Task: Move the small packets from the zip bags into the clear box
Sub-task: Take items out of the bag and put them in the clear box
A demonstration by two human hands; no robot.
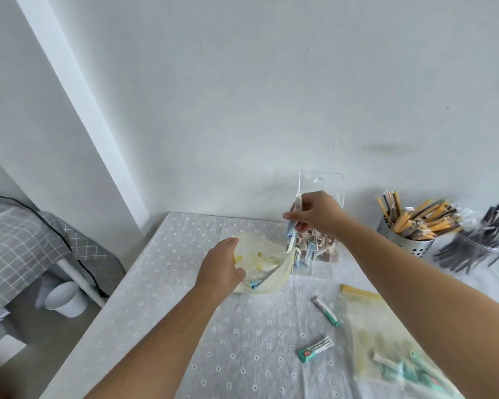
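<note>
Right fingers: curled round a small bunch of blue-and-white stick packets (291,229), pinching them above mid-length; the right hand (317,214) is held up in front of the clear box (320,185).
Left fingers: the left hand (222,269) grips the rim of a yellowish zip bag (268,272) and holds its mouth open just beside the box.
Held packets, place: clear of the table, at the box's left wall, lower ends close to the bag's rim; whether they are past the box edge cannot be told.
Long axis: near upright, slightly tilted, white ends up and blue ends down.
Handling: probably light, thin and slick. A bunch could fan out or slip, so a firm pinch across all the sticks near the middle looks safest.
Left in bag: a few blue packets (252,284) at the bottom.
In box: many packets already piled low.
Nearby: two green packets (326,310) loose on the tablecloth (185,283); a second zip bag (380,335) lies flat with green ones inside.
</note>
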